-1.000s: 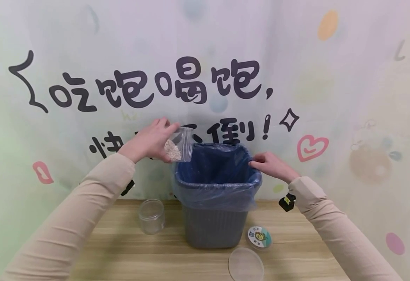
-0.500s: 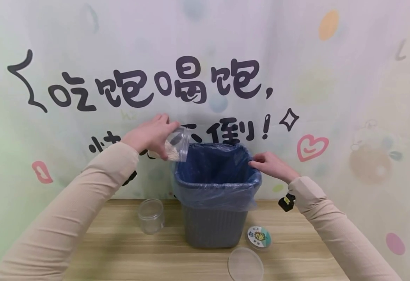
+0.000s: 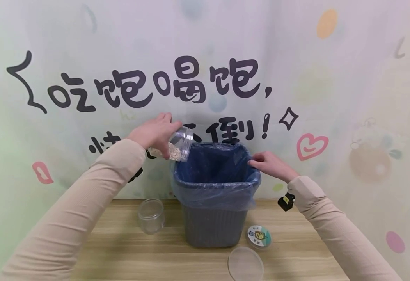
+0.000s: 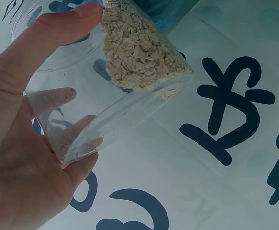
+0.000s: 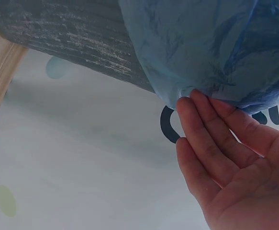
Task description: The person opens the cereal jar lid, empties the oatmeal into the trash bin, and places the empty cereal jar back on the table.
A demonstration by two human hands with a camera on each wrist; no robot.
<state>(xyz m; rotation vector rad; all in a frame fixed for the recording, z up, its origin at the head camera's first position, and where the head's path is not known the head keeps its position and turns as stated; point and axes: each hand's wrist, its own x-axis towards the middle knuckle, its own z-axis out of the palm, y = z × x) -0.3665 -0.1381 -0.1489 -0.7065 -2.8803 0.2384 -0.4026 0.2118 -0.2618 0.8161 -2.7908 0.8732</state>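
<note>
A clear plastic jar point(image 3: 181, 141) part-filled with rolled oats point(image 4: 141, 48) lies tilted onto its side, held by my left hand point(image 3: 157, 134). Thumb and fingers wrap round its body, and its open mouth faces right, by the left rim of a grey trash can point(image 3: 214, 226). The oats rest along the jar's lower side. A blue plastic bag point(image 3: 219, 195) lines the can and folds over its rim. My right hand point(image 3: 271, 166) pinches the lined rim at the right side. In the right wrist view, its fingers point(image 5: 196, 129) touch the bag from outside.
On the wooden table point(image 3: 127, 249), a second clear jar point(image 3: 151, 216) stands left of the can. A round lid with a colourful label point(image 3: 259, 236) and a translucent disc lid point(image 3: 245, 264) lie to the right and front. A printed wall sheet point(image 3: 197, 31) hangs behind.
My left hand has drawn the jar slightly left, then back right toward the can, with its wrist raised a little. The right hand keeps its place on the rim.
</note>
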